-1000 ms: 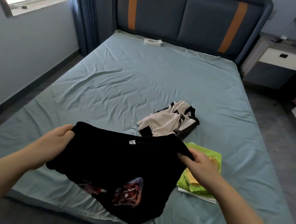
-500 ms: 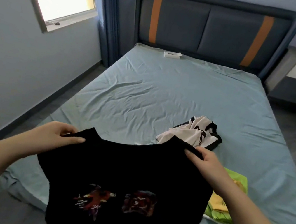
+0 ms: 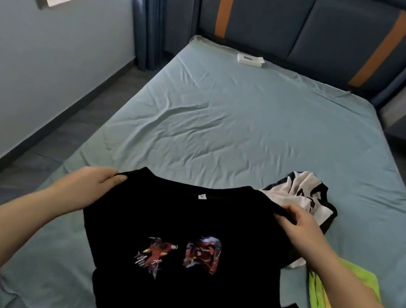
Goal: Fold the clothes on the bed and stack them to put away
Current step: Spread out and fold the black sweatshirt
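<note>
Here's the bed (image 3: 228,120) spread wide under and beyond the black T-shirt (image 3: 186,220), with open sheet on the far side of the T-shirt's collar; that's the ground you'll likely lay it on.

The T-shirt hangs stretched between your two hands; its shoulder line runs left to right across you, and its long axis, collar to hem, runs from your hands back toward you, print side up; the hem end drops out of view at the bottom, so I can't tell whether it touches the sheet. Neither hand is nearer; each has its own shoulder, so by my reckoning the move is a level push away from you, both sides together, to keep the collar square.

Right of the T-shirt's body sits the green folded pile (image 3: 326,306), partly hidden by your right forearm; just beyond the T-shirt's right shoulder lies the cream-and-black garment (image 3: 299,193), crumpled and unfolded, so mind the sleeve doesn't drag over it.

Your left hand (image 3: 90,184) has its fingers curled, pinching the T-shirt's left shoulder; your right hand (image 3: 302,225) is curled the same way round the right shoulder; both have cloth and nothing else.

Well beyond the collar, a white box (image 3: 250,60); smallest of all, the neck label (image 3: 201,196) at the collar's middle.
</note>
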Demonstrator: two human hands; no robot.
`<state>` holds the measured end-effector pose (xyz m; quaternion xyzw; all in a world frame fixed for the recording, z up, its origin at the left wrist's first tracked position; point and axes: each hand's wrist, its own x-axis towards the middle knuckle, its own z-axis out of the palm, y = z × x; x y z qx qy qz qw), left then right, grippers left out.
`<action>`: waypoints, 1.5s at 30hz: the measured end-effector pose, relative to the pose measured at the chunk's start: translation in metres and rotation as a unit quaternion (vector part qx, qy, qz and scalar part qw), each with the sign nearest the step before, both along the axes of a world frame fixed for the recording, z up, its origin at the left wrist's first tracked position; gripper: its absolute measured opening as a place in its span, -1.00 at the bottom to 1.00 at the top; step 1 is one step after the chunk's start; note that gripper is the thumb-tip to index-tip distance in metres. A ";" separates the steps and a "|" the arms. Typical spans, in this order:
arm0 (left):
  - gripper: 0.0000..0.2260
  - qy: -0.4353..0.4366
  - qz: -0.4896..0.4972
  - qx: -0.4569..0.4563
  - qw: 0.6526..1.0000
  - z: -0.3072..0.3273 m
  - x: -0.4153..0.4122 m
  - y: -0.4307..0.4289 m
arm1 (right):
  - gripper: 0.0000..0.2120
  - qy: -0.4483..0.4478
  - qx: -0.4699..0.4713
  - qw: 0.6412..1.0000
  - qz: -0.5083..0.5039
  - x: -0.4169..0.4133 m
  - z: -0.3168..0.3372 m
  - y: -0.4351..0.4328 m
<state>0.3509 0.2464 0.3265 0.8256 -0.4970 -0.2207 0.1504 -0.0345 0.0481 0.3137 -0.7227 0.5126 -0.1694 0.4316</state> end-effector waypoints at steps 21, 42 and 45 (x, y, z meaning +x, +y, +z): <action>-0.82 0.258 0.176 0.088 0.946 -0.238 0.091 -0.177 | -0.96 0.093 0.098 0.983 -0.122 0.114 -0.223 -0.160; -0.85 0.081 0.270 -0.036 0.959 -0.392 0.121 -0.213 | -0.59 0.303 -0.100 0.927 0.198 0.155 -0.383 -0.227; -0.86 0.083 0.275 -0.083 0.954 -0.367 0.138 -0.240 | -0.58 0.308 -0.116 0.923 0.198 0.172 -0.357 -0.264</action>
